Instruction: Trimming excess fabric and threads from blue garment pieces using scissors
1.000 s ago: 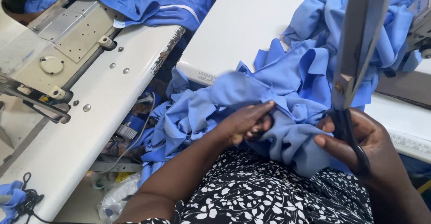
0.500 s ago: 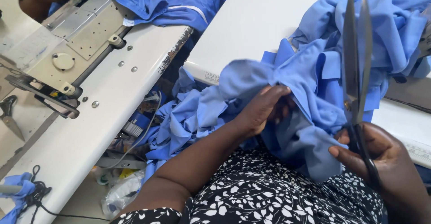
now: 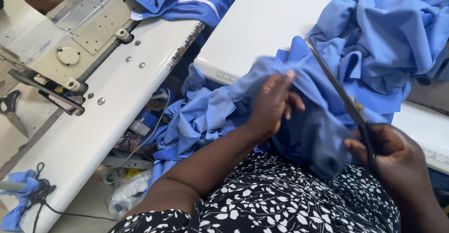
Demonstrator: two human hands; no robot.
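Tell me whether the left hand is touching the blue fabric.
Touching. The head view shows the left hand pressed flat on the blue fabric, its fingers lying on the cloth with no gap.

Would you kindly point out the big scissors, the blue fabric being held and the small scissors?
big scissors (image 3: pixel 337 89), head view, blade.
blue fabric (image 3: pixel 322 135), head view, held fold.
small scissors (image 3: pixel 10 107), head view, handles.

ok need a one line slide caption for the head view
Left hand grips blue cloth while right hand works scissors into it, between two white tables.
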